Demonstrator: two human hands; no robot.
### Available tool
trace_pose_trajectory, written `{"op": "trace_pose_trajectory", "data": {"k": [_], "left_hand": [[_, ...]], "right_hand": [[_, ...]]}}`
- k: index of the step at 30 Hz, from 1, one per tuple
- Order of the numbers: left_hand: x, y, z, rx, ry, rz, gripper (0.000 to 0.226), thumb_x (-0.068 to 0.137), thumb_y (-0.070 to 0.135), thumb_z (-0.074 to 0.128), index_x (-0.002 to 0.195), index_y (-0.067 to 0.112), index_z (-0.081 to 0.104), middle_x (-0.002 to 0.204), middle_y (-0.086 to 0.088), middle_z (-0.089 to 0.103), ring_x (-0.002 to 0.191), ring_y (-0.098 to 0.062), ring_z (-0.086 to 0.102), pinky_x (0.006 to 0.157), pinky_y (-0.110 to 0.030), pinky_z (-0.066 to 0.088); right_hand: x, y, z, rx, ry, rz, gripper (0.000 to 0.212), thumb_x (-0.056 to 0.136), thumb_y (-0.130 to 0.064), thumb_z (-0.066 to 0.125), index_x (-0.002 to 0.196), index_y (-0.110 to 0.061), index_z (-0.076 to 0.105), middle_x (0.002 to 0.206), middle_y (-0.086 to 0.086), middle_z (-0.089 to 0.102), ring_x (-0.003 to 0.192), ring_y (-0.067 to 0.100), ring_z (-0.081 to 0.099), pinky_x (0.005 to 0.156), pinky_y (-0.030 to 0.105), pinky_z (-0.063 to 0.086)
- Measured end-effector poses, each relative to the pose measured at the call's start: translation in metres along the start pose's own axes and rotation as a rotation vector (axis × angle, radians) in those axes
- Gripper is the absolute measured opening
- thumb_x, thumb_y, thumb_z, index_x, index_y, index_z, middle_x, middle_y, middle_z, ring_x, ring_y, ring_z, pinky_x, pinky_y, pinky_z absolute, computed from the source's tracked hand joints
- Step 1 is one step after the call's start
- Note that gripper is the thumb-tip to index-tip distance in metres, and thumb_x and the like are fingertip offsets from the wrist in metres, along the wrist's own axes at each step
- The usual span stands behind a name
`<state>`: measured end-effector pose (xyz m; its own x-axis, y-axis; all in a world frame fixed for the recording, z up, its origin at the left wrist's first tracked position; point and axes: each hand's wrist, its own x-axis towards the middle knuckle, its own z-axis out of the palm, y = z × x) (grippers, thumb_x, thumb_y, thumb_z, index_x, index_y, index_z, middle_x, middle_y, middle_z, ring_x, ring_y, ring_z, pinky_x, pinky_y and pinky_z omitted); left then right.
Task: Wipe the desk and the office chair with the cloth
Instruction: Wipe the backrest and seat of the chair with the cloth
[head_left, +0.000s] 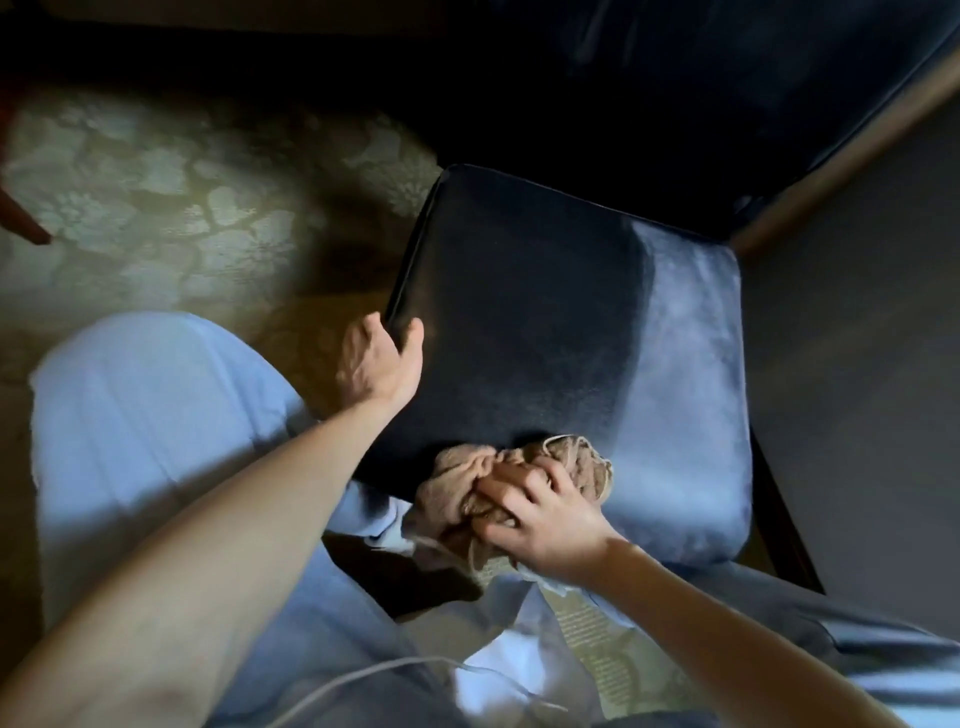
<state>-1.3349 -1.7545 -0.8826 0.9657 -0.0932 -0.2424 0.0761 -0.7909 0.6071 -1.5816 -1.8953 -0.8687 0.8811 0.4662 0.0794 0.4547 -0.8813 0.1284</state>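
The office chair's dark blue padded seat (545, 322) fills the middle of the view, its right strip lit pale by sunlight. My left hand (382, 364) grips the seat's left front edge, thumb on top and fingers wrapped under the rim. My right hand (535, 512) holds a bunched tan cloth (467, 480) and presses it on the seat's front edge. The chair's backrest (727, 93) rises dark at the top right. No desk surface is plainly visible.
A patterned green-beige carpet (156, 208) lies to the left of the chair. My knees in light blue trousers (145, 426) are close to the seat front. A wooden furniture leg (23, 221) stands at the far left. A grey wall or panel (857, 364) is on the right.
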Motion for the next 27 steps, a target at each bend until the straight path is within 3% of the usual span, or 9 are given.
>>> {"op": "trace_pose_trajectory", "data": {"k": [4,6,8,10,13,16,19,22,27], "left_hand": [[0.011,0.004,-0.004,0.082,-0.024,0.020,0.067,0.105,0.058,0.030,0.154,0.014,0.037,0.160,-0.015,0.036,0.149,-0.034,0.032,0.121,-0.050,0.026],[0.017,0.005,-0.011,0.082,-0.081,0.010,0.067,0.106,0.057,0.028,0.157,0.015,0.033,0.166,-0.014,0.027,0.153,-0.032,0.022,0.125,-0.048,0.017],[0.020,0.006,-0.018,0.029,-0.129,-0.003,0.065,0.107,0.056,0.028,0.158,0.017,0.032,0.166,-0.013,0.028,0.153,-0.030,0.023,0.125,-0.046,0.018],[0.019,0.007,-0.023,-0.026,-0.148,-0.041,0.061,0.108,0.053,0.028,0.156,0.017,0.035,0.159,-0.014,0.040,0.146,-0.035,0.037,0.118,-0.043,0.029],[0.008,-0.007,-0.027,0.034,-0.118,-0.138,0.063,0.108,0.055,0.021,0.149,0.015,0.046,0.150,-0.017,0.051,0.137,-0.040,0.047,0.110,-0.046,0.036],[0.002,-0.019,-0.028,0.114,-0.136,-0.212,0.080,0.104,0.065,0.010,0.142,0.010,0.054,0.144,-0.020,0.055,0.133,-0.041,0.050,0.109,-0.047,0.036],[0.005,-0.019,-0.023,0.115,-0.119,-0.188,0.081,0.104,0.065,0.009,0.144,0.010,0.053,0.147,-0.020,0.053,0.135,-0.042,0.048,0.112,-0.048,0.033],[0.013,-0.019,-0.017,0.094,-0.112,-0.193,0.080,0.104,0.064,0.009,0.144,0.010,0.053,0.148,-0.019,0.052,0.136,-0.042,0.046,0.113,-0.048,0.031],[0.035,-0.026,-0.019,0.015,-0.149,-0.227,0.086,0.101,0.070,0.011,0.147,0.007,0.049,0.153,-0.019,0.047,0.141,-0.041,0.041,0.116,-0.049,0.028]], "right_hand": [[-0.003,0.007,-0.013,-0.041,-0.016,-0.131,0.019,0.090,-0.029,0.072,0.107,-0.037,0.070,0.135,0.001,0.064,0.121,0.029,0.059,0.099,0.051,0.044],[0.014,0.010,-0.026,-0.028,0.117,-0.067,0.016,0.097,-0.022,0.064,0.110,-0.031,0.069,0.134,0.007,0.064,0.120,0.034,0.060,0.097,0.052,0.042],[0.040,0.014,-0.041,-0.028,0.173,0.066,0.026,0.097,-0.033,0.064,0.123,-0.029,0.065,0.138,0.011,0.059,0.123,0.036,0.056,0.098,0.054,0.038],[0.070,0.017,-0.054,-0.039,0.078,0.189,0.048,0.092,-0.047,0.063,0.136,-0.029,0.058,0.143,0.012,0.053,0.129,0.038,0.049,0.102,0.056,0.034],[0.109,0.010,-0.058,-0.055,-0.125,0.269,0.056,0.089,-0.049,0.059,0.141,-0.028,0.056,0.145,0.013,0.050,0.130,0.041,0.047,0.105,0.058,0.035],[0.112,-0.002,-0.048,-0.063,-0.218,0.283,0.075,0.074,-0.057,0.074,0.141,-0.027,0.056,0.144,0.013,0.049,0.123,0.041,0.048,0.104,0.059,0.035],[0.084,-0.006,-0.040,-0.059,-0.170,0.225,0.059,0.075,-0.049,0.079,0.129,-0.030,0.066,0.139,0.010,0.053,0.118,0.038,0.046,0.101,0.056,0.035],[0.039,-0.009,-0.026,-0.052,-0.085,0.115,0.033,0.087,-0.028,0.061,0.117,-0.032,0.074,0.139,0.008,0.058,0.118,0.037,0.050,0.100,0.053,0.033],[-0.031,0.001,-0.010,-0.110,-0.097,-0.024,0.018,0.090,-0.028,0.068,0.106,-0.029,0.076,0.139,0.007,0.057,0.119,0.034,0.050,0.099,0.053,0.036]]}}
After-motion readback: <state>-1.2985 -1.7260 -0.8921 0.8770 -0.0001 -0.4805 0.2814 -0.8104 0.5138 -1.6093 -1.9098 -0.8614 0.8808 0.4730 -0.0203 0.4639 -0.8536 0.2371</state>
